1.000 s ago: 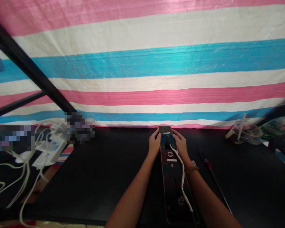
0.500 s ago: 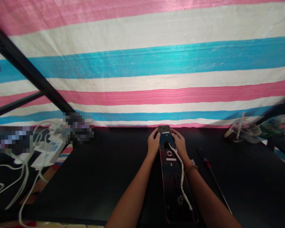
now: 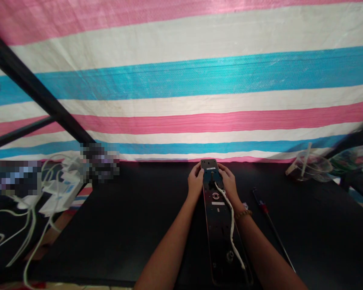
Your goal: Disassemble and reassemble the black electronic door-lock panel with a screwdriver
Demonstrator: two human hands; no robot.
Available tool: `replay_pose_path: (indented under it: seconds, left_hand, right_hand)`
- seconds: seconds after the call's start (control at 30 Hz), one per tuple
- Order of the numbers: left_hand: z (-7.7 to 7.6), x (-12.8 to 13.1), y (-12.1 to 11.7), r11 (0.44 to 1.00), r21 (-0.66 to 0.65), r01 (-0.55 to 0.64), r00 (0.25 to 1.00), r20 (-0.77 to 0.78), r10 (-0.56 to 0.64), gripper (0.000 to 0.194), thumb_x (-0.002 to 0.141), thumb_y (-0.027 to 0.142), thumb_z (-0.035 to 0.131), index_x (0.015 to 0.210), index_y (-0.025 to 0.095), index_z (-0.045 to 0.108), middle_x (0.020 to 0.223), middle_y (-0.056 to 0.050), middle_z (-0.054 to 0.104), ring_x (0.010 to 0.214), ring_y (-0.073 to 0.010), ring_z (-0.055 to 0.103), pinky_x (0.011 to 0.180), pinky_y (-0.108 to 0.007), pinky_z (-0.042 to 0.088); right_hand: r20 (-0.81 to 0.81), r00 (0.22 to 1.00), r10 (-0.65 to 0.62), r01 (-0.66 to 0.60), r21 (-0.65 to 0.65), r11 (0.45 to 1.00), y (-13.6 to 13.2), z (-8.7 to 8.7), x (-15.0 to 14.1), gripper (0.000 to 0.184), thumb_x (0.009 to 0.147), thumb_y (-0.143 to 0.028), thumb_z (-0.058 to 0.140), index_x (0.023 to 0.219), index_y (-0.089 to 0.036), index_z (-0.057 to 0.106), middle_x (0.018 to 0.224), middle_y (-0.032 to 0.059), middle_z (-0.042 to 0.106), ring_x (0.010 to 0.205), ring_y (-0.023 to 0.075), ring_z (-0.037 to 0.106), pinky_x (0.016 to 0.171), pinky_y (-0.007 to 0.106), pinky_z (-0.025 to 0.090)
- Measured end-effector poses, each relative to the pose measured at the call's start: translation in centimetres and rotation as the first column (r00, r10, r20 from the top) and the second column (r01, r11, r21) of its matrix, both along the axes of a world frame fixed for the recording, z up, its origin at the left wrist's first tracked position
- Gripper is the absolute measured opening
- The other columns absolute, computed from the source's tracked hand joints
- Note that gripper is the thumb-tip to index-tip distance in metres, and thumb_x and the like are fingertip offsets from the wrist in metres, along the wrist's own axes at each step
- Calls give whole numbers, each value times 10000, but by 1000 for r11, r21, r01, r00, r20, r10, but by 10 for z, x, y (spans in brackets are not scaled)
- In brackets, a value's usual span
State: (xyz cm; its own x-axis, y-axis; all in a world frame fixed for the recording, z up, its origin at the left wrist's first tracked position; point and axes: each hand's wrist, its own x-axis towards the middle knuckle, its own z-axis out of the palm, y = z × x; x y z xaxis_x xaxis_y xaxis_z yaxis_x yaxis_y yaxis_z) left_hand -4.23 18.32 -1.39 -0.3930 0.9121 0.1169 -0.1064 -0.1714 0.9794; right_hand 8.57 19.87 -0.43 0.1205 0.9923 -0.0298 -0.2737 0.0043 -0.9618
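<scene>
A long dark panel, which looks like the back half of a door lock [image 3: 219, 219], lies lengthwise before me on the black table. Both of my hands grip its far end, one on each side. My left hand [image 3: 195, 179] has its thumb over the left edge and its fingers around the side. On the opposite edge my right hand [image 3: 228, 180] is wrapped in the same way. A white cable [image 3: 232, 221] comes out of the panel's upper part and runs down its face. To the right of my right forearm lies a long screwdriver [image 3: 271, 222].
A plastic cup with a straw [image 3: 304, 166] and clear plastic bags [image 3: 355, 159] are at the far right. White cables and a white box [image 3: 62, 197] lie on the left, past the table [image 3: 133, 209]. A striped sheet [image 3: 181, 80] hangs behind.
</scene>
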Motion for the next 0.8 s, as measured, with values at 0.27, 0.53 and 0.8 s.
replay_pose_path:
  seconds: [0.27, 0.53, 0.8]
  left_hand:
    - [-1, -1, 0, 1000, -1, -5, 1000, -17, 5, 298, 846, 226, 590, 1121, 183, 697, 1179, -98, 717, 1116, -233, 654, 1031, -394, 464]
    - [1, 0, -1, 1000, 4, -2, 1000, -6, 2, 306, 846, 226, 583, 1130, 172, 685, 1183, -110, 711, 1111, -236, 656, 1022, -396, 468]
    - [-1, 0, 0, 1000, 6, -10, 1000, -20, 10, 302, 848, 218, 578, 1128, 175, 684, 1180, -107, 713, 1112, -235, 656, 1020, -394, 470]
  right_hand:
    - [12, 1000, 2, -3, 15, 1000, 0, -1, 1, 356, 676, -345, 672, 972, -161, 744, 974, 80, 757, 869, 227, 667, 779, 337, 522]
    - [5, 1000, 21, -21, 21, 1000, 2, -3, 2, 362, 687, -348, 668, 987, -157, 738, 982, 75, 749, 875, 219, 665, 818, 341, 511]
    - [9, 1000, 7, -7, 24, 1000, 1, -2, 2, 358, 678, -348, 663, 974, -161, 738, 995, 84, 749, 896, 230, 661, 808, 341, 512]
